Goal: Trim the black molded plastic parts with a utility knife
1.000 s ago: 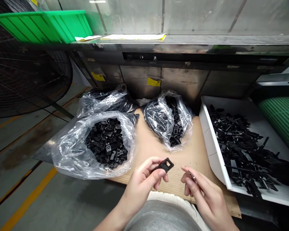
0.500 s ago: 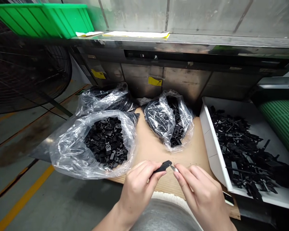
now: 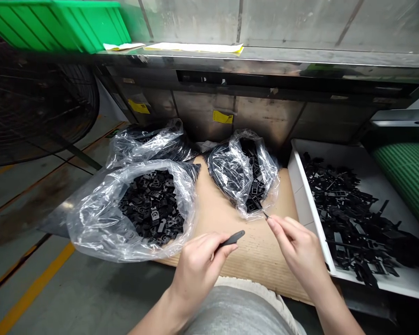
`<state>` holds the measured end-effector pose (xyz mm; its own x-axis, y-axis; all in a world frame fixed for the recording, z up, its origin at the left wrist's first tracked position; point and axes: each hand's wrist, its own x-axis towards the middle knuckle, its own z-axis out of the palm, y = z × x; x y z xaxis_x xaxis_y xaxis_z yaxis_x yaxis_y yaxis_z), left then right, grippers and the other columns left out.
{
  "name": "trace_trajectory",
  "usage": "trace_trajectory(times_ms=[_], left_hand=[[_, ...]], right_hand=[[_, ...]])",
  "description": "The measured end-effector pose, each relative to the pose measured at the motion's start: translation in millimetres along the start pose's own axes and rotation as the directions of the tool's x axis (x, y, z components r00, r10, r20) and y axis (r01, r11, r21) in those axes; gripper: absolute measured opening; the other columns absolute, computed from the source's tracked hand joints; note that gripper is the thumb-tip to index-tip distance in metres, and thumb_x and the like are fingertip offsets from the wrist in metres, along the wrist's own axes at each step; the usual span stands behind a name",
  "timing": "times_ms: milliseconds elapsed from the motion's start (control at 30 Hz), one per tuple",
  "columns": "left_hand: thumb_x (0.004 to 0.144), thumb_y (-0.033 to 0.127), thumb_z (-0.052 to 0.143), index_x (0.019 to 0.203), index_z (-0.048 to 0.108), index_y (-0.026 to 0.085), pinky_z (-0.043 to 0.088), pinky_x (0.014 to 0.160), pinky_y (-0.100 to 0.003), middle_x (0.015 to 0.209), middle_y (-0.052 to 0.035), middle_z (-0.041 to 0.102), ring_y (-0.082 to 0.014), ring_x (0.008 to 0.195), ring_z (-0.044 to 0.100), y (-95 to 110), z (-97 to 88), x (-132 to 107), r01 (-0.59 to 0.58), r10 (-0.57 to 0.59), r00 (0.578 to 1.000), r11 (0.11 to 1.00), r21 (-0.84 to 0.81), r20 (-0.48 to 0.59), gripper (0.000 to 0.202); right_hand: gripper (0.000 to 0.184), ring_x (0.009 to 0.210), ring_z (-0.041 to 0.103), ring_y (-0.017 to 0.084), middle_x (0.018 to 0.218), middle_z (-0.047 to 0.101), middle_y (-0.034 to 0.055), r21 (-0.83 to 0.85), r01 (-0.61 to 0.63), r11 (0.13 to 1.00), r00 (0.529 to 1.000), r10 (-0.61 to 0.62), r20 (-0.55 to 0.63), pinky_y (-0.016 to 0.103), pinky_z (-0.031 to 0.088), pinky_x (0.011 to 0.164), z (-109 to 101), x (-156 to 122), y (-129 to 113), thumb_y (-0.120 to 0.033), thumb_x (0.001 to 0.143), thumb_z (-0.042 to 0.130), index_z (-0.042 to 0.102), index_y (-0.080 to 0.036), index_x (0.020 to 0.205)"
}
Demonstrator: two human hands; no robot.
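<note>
My left hand [image 3: 200, 260] pinches a slim, dark, elongated plastic piece [image 3: 233, 237] with a rounded end, held above the cardboard. My right hand [image 3: 296, 242] has its thumb and forefinger closed on a small thin dark piece [image 3: 266, 215]. Its pointed tip sticks out toward the front edge of the right plastic bag [image 3: 240, 172]; I cannot make out its kind. That bag holds small black plastic parts [image 3: 254, 188]. To the left of my left hand, a larger open clear bag [image 3: 91, 223] is full of small black parts [image 3: 157, 209].
A white tray [image 3: 307, 209] of black plastic parts stands at right, beside a green ribbed surface [image 3: 408, 172]. Another filled bag [image 3: 143, 142] sits behind. Cardboard [image 3: 216, 200] covers the work surface. A fan [image 3: 38, 102] and green crate [image 3: 56, 25] are at left.
My right hand has moved away from the left, forward and to the right, toward the right bag. My left hand stays nearly in place; the piece in it has turned a little.
</note>
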<state>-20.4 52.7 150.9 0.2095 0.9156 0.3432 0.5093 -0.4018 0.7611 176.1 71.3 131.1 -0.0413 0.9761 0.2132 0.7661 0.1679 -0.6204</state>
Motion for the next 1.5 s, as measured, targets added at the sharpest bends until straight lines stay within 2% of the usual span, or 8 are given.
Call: trace_trajectory(times_ms=[233,433,800,933,1000,1100,1267,1500], left_hand=[[0.085,0.026,0.044,0.096,0.065,0.019,0.037,0.048,-0.021,0.058,0.0014,0.054,-0.0101,0.047,0.043,4,-4.8,11,0.372,-0.309,0.924,0.858,-0.355,0.224,0.025],[0.083,0.027,0.047,0.091,0.065,0.019,0.037,0.051,-0.022,0.061,-0.0001,0.054,-0.0133,0.056,0.048,9,-0.8,11,0.405,-0.336,0.911,0.839,-0.364,0.240,0.021],[0.082,0.023,0.051,0.076,0.053,0.018,0.035,0.051,-0.018,0.062,0.0036,0.050,-0.0094,0.059,0.047,15,3.1,7,0.485,-0.407,0.874,0.701,-0.522,0.266,0.008],[0.079,0.024,0.056,0.097,0.052,0.017,0.038,0.052,-0.019,0.065,0.0018,0.057,-0.0092,0.055,0.050,7,7.5,12,0.536,-0.404,0.843,0.579,-0.615,0.354,0.019],[0.078,0.026,0.058,0.106,0.046,0.015,0.043,0.058,-0.023,0.067,-0.0011,0.062,-0.0120,0.058,0.056,1,9.9,15,0.571,-0.412,0.813,0.428,-0.701,0.411,0.033],[0.077,0.025,0.060,0.105,0.048,0.014,0.044,0.069,-0.027,0.075,-0.0044,0.065,-0.0163,0.073,0.061,-3,10.8,18,0.581,-0.453,0.780,0.266,-0.769,0.433,0.033],[0.081,0.024,0.054,0.084,0.062,0.011,0.040,0.062,-0.022,0.073,-0.0048,0.065,-0.0127,0.065,0.055,-4,8.3,16,0.542,-0.456,0.823,0.453,-0.708,0.338,0.016],[0.085,0.033,0.045,0.084,0.057,0.015,0.026,0.046,-0.019,0.065,0.0019,0.054,-0.0068,0.050,0.038,-2,13.6,11,0.548,-0.450,0.827,0.509,-0.664,0.338,0.022]], right_hand=[[0.023,0.077,0.057,0.017,0.082,0.064,0.0034,0.531,-0.278,0.800,0.929,0.083,0.362,0.027,0.044,0.067,-2,-8,-27,-0.037,0.079,0.052,0.064,-0.018,0.083],[0.029,0.047,0.037,0.008,0.059,0.047,-0.0017,0.592,-0.357,0.722,0.906,0.114,0.407,0.020,0.026,0.039,-2,-11,-27,-0.043,0.079,0.049,0.057,-0.016,0.072],[0.027,0.045,0.031,0.007,0.053,0.040,-0.0045,0.615,-0.321,0.720,0.927,0.108,0.358,0.020,0.026,0.041,-6,-16,-33,-0.038,0.078,0.052,0.055,-0.016,0.063],[0.014,0.047,0.043,0.009,0.057,0.051,-0.0012,0.486,0.003,0.874,0.999,-0.021,0.032,0.022,0.035,0.044,3,-19,-33,-0.026,0.080,0.053,0.061,-0.016,0.074],[0.014,0.054,0.050,0.013,0.065,0.058,0.0031,0.303,0.280,0.911,0.959,-0.255,-0.121,0.024,0.040,0.051,11,-22,-33,-0.015,0.081,0.050,0.062,-0.015,0.088],[0.021,0.067,0.056,0.017,0.074,0.061,0.0068,0.159,0.460,0.873,0.887,-0.461,-0.034,0.027,0.045,0.060,19,-27,-33,-0.013,0.082,0.048,0.059,-0.015,0.099],[0.044,0.093,0.054,0.020,0.103,0.055,0.0094,0.260,0.192,0.946,0.962,-0.234,0.139,0.029,0.047,0.074,10,-31,-35,-0.041,0.086,0.039,0.038,-0.019,0.124],[0.021,0.077,0.056,0.015,0.083,0.056,0.0049,0.303,0.170,0.938,0.983,-0.183,0.013,0.025,0.044,0.067,9,-26,-32,-0.017,0.088,0.036,0.054,-0.018,0.097]])
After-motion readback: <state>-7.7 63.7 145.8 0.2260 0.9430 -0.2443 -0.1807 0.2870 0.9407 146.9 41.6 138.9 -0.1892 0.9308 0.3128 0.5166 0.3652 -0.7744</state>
